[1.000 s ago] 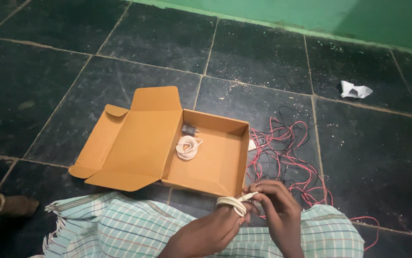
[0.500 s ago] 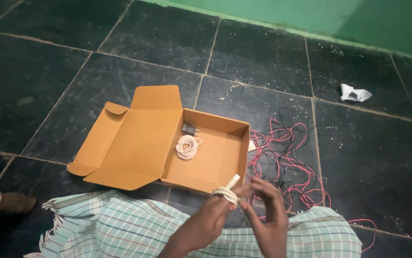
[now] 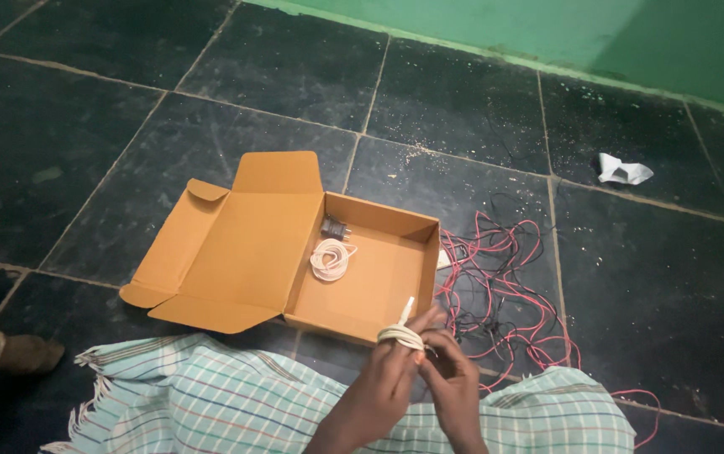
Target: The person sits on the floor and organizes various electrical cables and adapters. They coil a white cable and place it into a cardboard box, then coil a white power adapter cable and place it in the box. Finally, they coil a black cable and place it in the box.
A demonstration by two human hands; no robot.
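My left hand [image 3: 387,370] has a white cord [image 3: 401,334] wound in loops around its fingers, one end sticking up. My right hand [image 3: 450,374] pinches the cord beside the loops. Both hands hover just in front of the near wall of an open brown cardboard box [image 3: 379,286], lid flap spread to the left. Inside the box lies a coiled white cable [image 3: 331,258] with a dark plug [image 3: 334,228] behind it.
A tangle of red and black wires [image 3: 505,286] lies on the dark tiled floor right of the box. A crumpled white paper [image 3: 622,170] sits far right by the green wall. Checked cloth [image 3: 210,403] covers my lap. A foot [image 3: 5,351] shows at left.
My hands have lifted slightly toward the box while winding; the cord loops sit tighter on the left fingers, with one end now pointing up.
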